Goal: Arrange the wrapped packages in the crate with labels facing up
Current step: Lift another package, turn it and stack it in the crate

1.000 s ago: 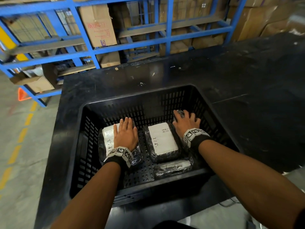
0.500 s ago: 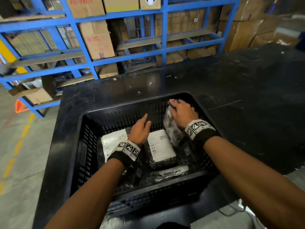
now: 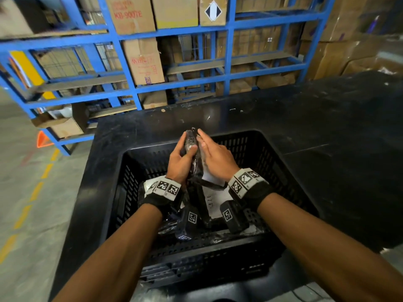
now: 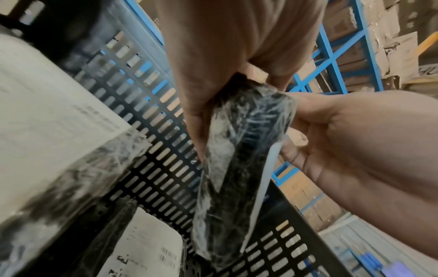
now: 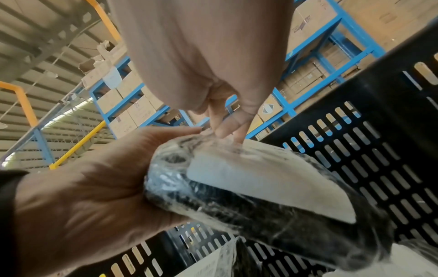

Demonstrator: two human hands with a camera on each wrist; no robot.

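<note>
Both hands hold one black wrapped package point(image 3: 192, 147) on edge above the back of the black slotted crate point(image 3: 272, 162). My left hand point(image 3: 181, 160) grips its left side, thumb over the near edge. On the other side, my right hand point(image 3: 214, 158) lies along the label face, fingers reaching the top edge. The left wrist view has the package point(image 4: 237, 159) edge-on under my left hand point(image 4: 225, 46). Its white label point(image 5: 260, 178) faces my right hand point(image 5: 201, 46) in the right wrist view. Two more packages lie label-up on the crate floor point(image 3: 214, 201) point(image 3: 150, 185).
The crate sits at the near left of a black table point(image 3: 327, 127). Blue racking with cardboard boxes point(image 3: 139, 62) stands behind the table. At the left are concrete floor with yellow dashes and an orange marker point(image 3: 42, 139).
My right hand lifted the package from the crate's right end. My left hand left the left package and joined it. The package now stands on edge between both hands, higher and further back.
</note>
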